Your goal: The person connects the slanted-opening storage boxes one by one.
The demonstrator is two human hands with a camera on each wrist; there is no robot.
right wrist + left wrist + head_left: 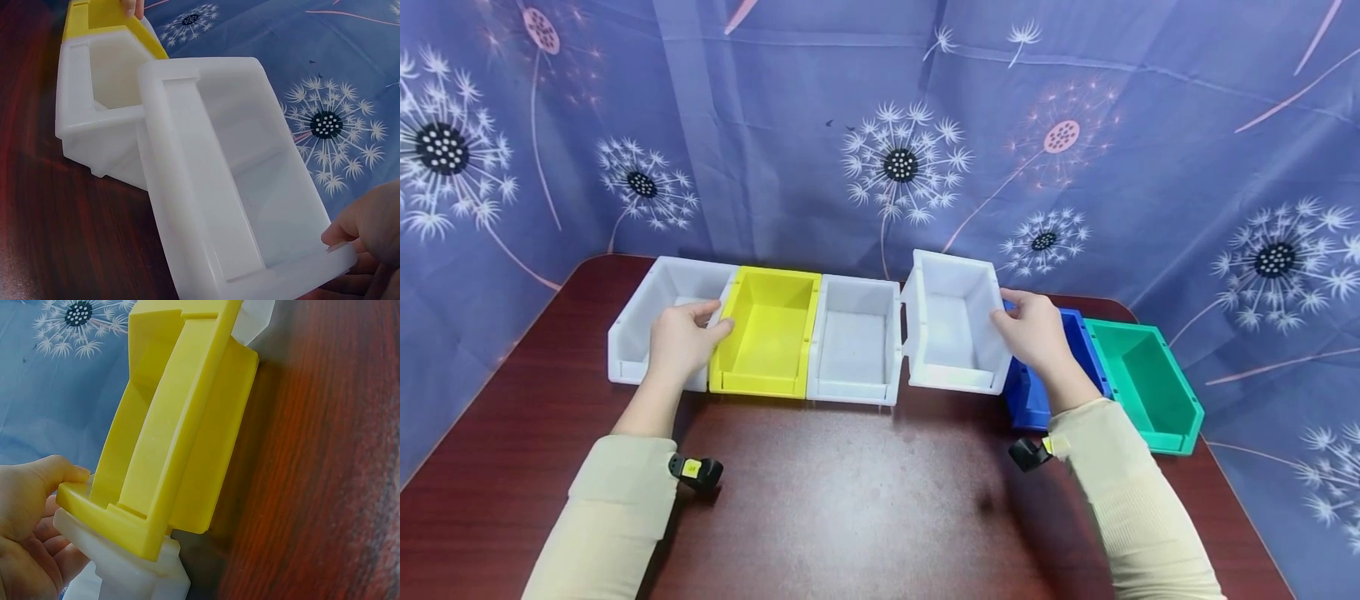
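My right hand grips the right wall of a white bin, thumb inside the rim in the right wrist view. This bin is tilted and raised above its neighbours, its left side close to a second white bin. With my left hand I pinch the left wall of the yellow bin, where it meets the leftmost white bin. The left thumb lies on the yellow rim in the left wrist view, with the fingers on the white bin's side. All these bins have low fronts facing me.
A blue bin stands partly hidden behind my right hand and wrist, with a green bin against its right side. The bins are in a row along the back of the dark wooden table. A blue dandelion-print curtain hangs behind.
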